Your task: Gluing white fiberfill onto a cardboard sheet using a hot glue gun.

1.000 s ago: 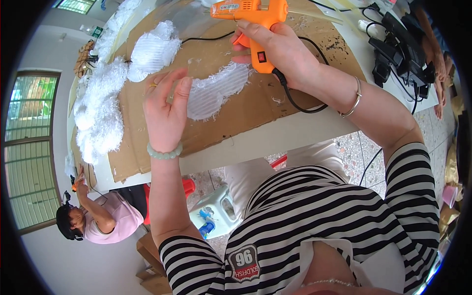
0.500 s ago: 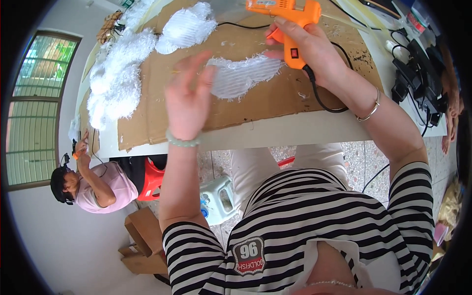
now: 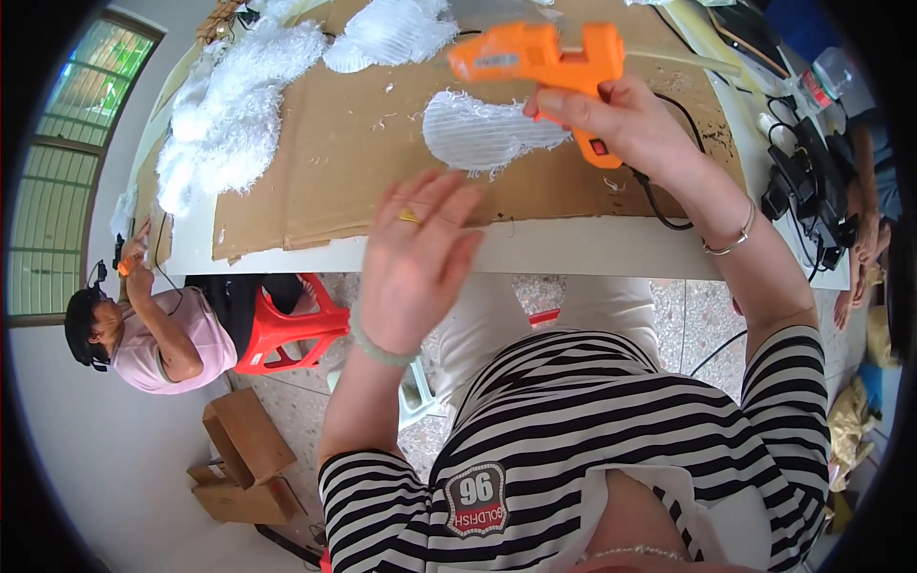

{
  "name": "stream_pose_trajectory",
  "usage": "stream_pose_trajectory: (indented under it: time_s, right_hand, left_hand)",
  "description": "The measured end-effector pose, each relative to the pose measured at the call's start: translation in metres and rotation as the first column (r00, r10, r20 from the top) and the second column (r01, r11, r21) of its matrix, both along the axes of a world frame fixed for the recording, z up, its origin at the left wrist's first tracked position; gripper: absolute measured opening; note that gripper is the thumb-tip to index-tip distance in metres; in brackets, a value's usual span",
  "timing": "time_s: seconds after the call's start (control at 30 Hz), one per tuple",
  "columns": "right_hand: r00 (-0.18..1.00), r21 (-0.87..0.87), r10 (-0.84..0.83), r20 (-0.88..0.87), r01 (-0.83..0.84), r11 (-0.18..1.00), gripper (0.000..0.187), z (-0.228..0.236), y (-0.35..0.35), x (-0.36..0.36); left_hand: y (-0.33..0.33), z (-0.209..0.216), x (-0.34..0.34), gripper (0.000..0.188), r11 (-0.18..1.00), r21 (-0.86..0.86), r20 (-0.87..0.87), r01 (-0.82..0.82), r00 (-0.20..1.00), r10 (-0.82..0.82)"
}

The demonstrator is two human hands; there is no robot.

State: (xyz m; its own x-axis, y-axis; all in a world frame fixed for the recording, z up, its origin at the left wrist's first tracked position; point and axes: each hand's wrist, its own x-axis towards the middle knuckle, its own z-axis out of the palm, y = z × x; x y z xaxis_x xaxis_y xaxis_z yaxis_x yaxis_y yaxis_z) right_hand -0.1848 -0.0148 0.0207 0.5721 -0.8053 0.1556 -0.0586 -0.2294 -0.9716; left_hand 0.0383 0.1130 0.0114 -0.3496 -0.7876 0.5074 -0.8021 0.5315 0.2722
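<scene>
My right hand is wrapped round the handle of an orange hot glue gun, its nozzle pointing left. A clear glue stick juts from the back of the gun. Below the gun, on a brown cardboard sheet, lies a white ribbed piece with frayed, fringed edges. My left hand hovers over the table's front edge, fingers stretched out and holding nothing, a yellow ring on one finger. It is nearest to the fringed piece but apart from it.
Another white ribbed piece and a heap of white fluffy fringe lie at the far left. Black adapters and cables sit at the right beside a clear bottle. A person in pink works at the left, near a red stool.
My left hand has drawn back from beside the fringed piece toward the table's front edge. My right hand has brought the glue gun lower in view, still gripped. The view has shifted slightly.
</scene>
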Motion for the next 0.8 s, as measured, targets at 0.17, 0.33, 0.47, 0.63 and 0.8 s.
stream_pose_trajectory:
  time_s: [0.17,0.33,0.47,0.63,0.8]
  right_hand:
    - [0.949,0.029,0.056,-0.309,-0.049,0.998,0.031,0.004,0.009,0.014]
    - [0.937,0.015,0.034,-0.348,-0.031,0.999,0.032,-0.003,0.003,0.018]
    - [0.916,-0.040,0.034,-0.399,-0.054,0.998,0.032,-0.002,0.004,0.019]
    - [0.902,-0.057,0.049,-0.428,-0.081,0.995,0.030,-0.003,0.004,0.015]
    - [0.879,-0.037,0.069,-0.471,-0.098,0.994,0.030,0.001,0.004,0.017]
  left_hand:
    - [0.007,-0.008,-0.022,0.043,1.000,0.021,0.053,-0.015,0.998,0.014]
    - [0.000,-0.012,-0.034,0.044,0.999,-0.024,-0.027,-0.038,0.999,0.037]
    - [-0.003,-0.016,-0.036,0.043,0.993,-0.052,0.047,-0.102,0.993,0.104]
    - [-0.006,-0.021,-0.037,0.041,0.989,-0.043,0.065,-0.140,0.988,0.142]
    - [-0.007,-0.021,-0.036,0.040,0.987,-0.063,0.072,-0.150,0.985,0.155]
